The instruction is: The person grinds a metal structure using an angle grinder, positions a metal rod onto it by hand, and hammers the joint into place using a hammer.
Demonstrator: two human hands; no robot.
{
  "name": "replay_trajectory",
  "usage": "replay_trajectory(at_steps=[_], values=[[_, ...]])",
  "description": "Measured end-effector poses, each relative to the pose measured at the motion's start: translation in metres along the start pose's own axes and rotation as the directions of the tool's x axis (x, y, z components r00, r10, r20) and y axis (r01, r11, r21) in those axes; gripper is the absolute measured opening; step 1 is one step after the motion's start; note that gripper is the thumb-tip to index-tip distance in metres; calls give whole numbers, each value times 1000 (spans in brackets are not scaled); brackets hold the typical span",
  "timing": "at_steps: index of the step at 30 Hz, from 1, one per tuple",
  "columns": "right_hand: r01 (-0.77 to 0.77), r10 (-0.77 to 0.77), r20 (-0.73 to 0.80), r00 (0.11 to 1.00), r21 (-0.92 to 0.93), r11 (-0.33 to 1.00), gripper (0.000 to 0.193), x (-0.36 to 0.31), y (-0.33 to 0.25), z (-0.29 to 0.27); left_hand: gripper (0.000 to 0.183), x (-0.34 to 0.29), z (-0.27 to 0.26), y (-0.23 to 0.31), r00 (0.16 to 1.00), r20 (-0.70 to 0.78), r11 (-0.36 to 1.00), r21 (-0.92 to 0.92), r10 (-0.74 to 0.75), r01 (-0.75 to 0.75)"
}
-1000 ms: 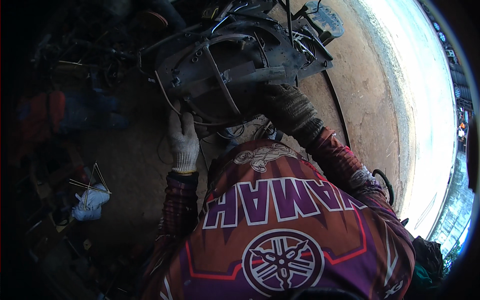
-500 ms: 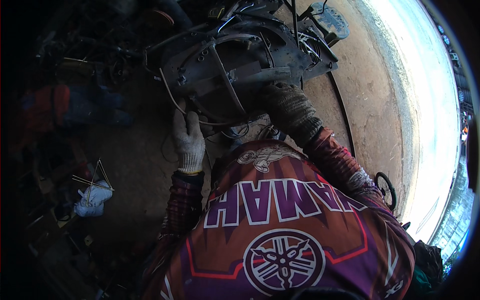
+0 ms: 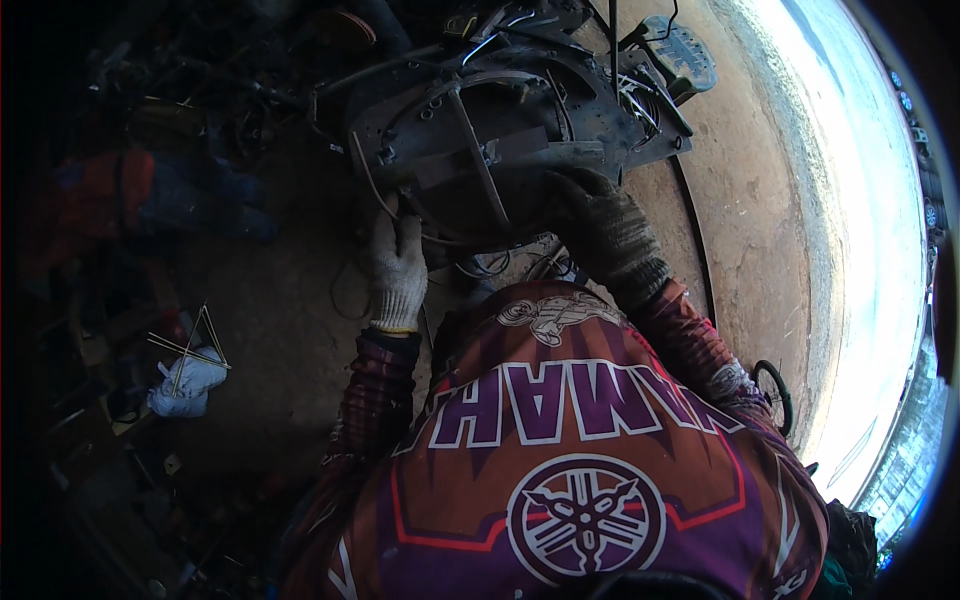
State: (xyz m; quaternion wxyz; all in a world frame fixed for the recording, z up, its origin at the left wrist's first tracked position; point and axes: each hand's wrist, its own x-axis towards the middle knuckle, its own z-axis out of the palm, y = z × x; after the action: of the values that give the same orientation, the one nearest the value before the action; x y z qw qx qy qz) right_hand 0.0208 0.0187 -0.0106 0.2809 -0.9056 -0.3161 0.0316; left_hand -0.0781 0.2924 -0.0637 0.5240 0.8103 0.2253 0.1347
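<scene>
A dark metal bench (image 3: 520, 150) with curved strips, bolts and a crossing flat bar stands in front of me. Around its near left corner bends a thin metal rod (image 3: 366, 172). My left hand (image 3: 398, 272), in a pale knit glove, has its fingers closed about this rod. At the near right edge of the bench is my right hand (image 3: 615, 235), in a dirtier grey glove. Its fingers curl in under a short rounded metal piece (image 3: 572, 153), and shadow hides what they grip. The rod runs toward that hand, but its far end is lost in the dark.
A dark cable or bar (image 3: 693, 230) lies along the ground at the right. Beyond the bench is a grey foot-shaped plate (image 3: 683, 52). On the left, thin rods rest over a white bag (image 3: 190, 385). Another person's legs (image 3: 200, 200) show in the shadow.
The whole scene, both hands included, has shifted slightly right in view as my head turned. The hands keep nearly the same places at the bench.
</scene>
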Motion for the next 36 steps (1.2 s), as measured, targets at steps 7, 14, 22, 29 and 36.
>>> replay_trajectory(at_steps=[7, 14, 22, 29, 36], values=[[-162, 180, -138, 974, 134, 978, 46, -45, 32, 3, 43, 0, -2, -4, 994, 79, 995, -59, -75, 79], [-215, 221, 7, 975, 262, 941, 34, -32, 34, 9, 37, 0, -5, 24, 938, 167, 883, -321, -304, 343], [-512, 444, 259, 858, 352, 784, 26, 5, 53, 16, 38, -3, -1, 29, 953, 140, 922, -250, -268, 296], [-474, 422, 221, 879, 323, 819, 37, 24, 48, 14, 39, -1, -4, 25, 983, 104, 986, -54, -150, 157], [-366, 347, 168, 923, 97, 926, 34, 20, 52, 23, 39, -27, -12, 68, 947, 12, 841, 455, 322, -292]])
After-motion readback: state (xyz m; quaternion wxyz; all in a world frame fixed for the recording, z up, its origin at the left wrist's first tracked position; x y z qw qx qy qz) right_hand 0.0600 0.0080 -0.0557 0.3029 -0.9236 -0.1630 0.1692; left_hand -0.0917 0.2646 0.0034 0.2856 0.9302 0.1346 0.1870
